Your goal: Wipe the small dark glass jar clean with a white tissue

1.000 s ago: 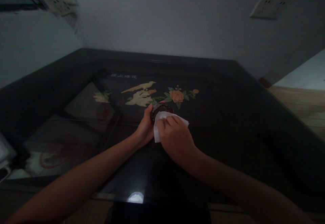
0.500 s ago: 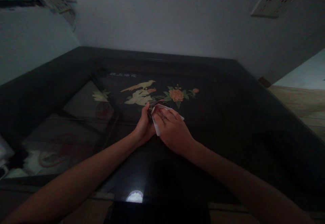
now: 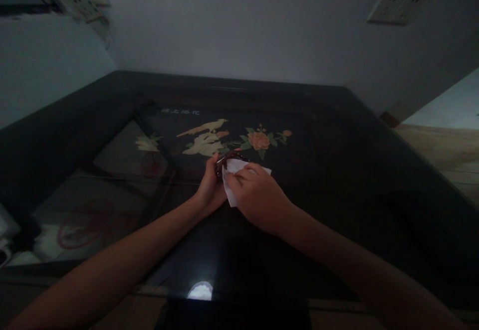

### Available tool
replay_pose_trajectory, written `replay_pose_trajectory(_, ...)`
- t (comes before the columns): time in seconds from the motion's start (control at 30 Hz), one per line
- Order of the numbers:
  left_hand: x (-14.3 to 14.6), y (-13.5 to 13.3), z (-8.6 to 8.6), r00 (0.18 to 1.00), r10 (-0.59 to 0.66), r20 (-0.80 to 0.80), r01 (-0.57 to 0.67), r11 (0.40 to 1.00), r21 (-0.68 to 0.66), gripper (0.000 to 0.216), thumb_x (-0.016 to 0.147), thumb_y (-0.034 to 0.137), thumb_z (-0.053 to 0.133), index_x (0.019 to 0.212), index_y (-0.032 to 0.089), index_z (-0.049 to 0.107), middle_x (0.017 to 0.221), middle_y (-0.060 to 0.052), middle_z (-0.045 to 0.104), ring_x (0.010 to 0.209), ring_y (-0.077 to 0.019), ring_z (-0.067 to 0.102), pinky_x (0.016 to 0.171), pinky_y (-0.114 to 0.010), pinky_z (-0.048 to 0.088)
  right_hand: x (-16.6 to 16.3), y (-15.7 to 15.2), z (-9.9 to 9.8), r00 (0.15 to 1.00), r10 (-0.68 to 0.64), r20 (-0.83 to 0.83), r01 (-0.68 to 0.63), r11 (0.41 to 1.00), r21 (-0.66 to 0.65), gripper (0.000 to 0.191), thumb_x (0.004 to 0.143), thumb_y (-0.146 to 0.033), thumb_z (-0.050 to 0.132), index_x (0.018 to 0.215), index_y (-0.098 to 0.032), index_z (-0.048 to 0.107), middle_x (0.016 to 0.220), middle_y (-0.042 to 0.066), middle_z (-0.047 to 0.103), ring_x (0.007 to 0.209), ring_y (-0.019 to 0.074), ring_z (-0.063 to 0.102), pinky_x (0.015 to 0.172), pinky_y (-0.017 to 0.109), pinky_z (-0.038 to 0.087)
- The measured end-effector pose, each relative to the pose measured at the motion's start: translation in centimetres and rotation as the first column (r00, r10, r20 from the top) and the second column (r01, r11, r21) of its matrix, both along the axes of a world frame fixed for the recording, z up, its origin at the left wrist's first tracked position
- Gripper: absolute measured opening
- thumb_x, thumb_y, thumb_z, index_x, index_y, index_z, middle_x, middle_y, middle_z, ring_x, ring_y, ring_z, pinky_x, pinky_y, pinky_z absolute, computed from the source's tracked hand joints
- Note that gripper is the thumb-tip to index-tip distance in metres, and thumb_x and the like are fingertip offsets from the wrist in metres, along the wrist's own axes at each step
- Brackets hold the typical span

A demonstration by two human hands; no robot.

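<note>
A dark, glossy, rounded object with a brownish tint and a shiny rim (image 3: pixel 221 161) is held over the middle of the table. It looks like a small glass dish, though its lower part is hidden. My left hand (image 3: pixel 210 186) grips it from the left, with the thumb up along its side. A white tissue (image 3: pixel 231 194) lies against the object's inner face. My right hand (image 3: pixel 258 190) pinches the tissue with bent fingers and presses it there from the right.
The black glossy table (image 3: pixel 337 170) carries an inlaid bird and peony picture (image 3: pixel 259 140) and reflections. Behind it is a pale wall with a socket plate (image 3: pixel 400 6) at right and more sockets (image 3: pixel 84 2) at left. White objects (image 3: pixel 6 230) stand at the left edge.
My right hand has drawn slightly down toward me and its fingers have bent, baring more of the tissue and the dark object's rim. My left hand keeps its hold.
</note>
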State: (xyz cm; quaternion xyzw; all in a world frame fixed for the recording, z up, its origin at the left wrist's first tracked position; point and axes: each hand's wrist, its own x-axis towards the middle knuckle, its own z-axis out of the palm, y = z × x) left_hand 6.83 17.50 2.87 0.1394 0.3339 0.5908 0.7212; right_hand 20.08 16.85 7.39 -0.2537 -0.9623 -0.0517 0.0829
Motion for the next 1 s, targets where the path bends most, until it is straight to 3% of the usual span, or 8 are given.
replay_pose_trajectory(0.2,0.1,0.0,0.5,1.0,0.024,-0.007,-0.024,0.999,-0.029,0.049,0.097,0.041,0.029,0.119,0.013,0.063,0.101,-0.01,0.073,0.095,-0.0213,0.068,0.09,-0.031,0.051,-0.1,-0.1,-1.4,0.997,-0.044,-0.056,0.051,0.989,0.141,0.032,0.096,-0.01,0.038,0.122,0.0,0.055,0.125,0.022,0.061,0.118,0.0268,0.055,0.102,0.04,0.038)
replay_pose_trajectory(0.37,0.1,-0.2,0.6,1.0,0.003,0.007,-0.003,1.0,-0.025,0.05,0.097,0.043,0.03,0.121,0.014,0.062,0.101,-0.01,0.073,0.097,-0.0222,0.068,0.093,-0.034,0.05,0.0,0.3,-1.8,0.996,0.021,-0.087,-0.01,0.992,0.124,0.034,0.095,-0.012,0.043,0.126,-0.002,0.054,0.12,0.018,0.066,0.111,0.0252,0.059,0.1,0.041,0.042)
replay_pose_trajectory(0.53,0.3,-0.1,0.6,1.0,0.031,-0.001,-0.031,0.998,-0.062,0.048,0.097,0.041,0.031,0.113,0.012,0.067,0.09,-0.009,0.074,0.094,-0.0219,0.069,0.09,-0.031,0.051,-0.2,0.5,-1.9,0.993,-0.014,-0.115,0.033,0.986,0.161,0.034,0.096,-0.012,0.04,0.125,0.0,0.055,0.126,0.021,0.062,0.12,0.0274,0.055,0.102,0.041,0.04)
replay_pose_trajectory(0.7,0.2,-0.1,0.6,1.0,0.014,0.024,-0.012,0.998,-0.057,0.049,0.097,0.041,0.03,0.105,0.012,0.069,0.085,-0.009,0.074,0.089,-0.0211,0.069,0.087,-0.031,0.053,-0.1,0.6,-1.7,0.994,0.013,-0.107,-0.007,0.998,0.059,0.032,0.095,-0.014,0.045,0.123,-0.003,0.057,0.118,0.017,0.067,0.116,0.0255,0.057,0.102,0.042,0.041)
replay_pose_trajectory(0.87,0.4,-0.2,0.6,0.999,0.051,0.011,-0.051,0.998,-0.027,0.048,0.098,0.039,0.031,0.091,0.013,0.071,0.076,-0.006,0.073,0.089,-0.019,0.069,0.088,-0.027,0.052,-0.3,0.3,-2.1,0.993,-0.063,-0.102,0.083,0.976,0.201,0.035,0.095,-0.012,0.042,0.125,0.0,0.055,0.124,0.021,0.063,0.118,0.0267,0.056,0.107,0.039,0.038)
replay_pose_trajectory(1.0,0.5,-0.2,0.6,0.999,0.05,0.006,-0.05,0.999,-0.007,0.047,0.098,0.039,0.031,0.096,0.014,0.071,0.081,-0.006,0.074,0.093,-0.0201,0.069,0.091,-0.03,0.051,-0.4,-0.1,-2.1,0.988,-0.123,-0.09,0.14,0.964,0.227,0.03,0.094,-0.01,0.044,0.116,0.001,0.06,0.116,0.023,0.066,0.111,0.0277,0.061,0.105,0.039,0.04)
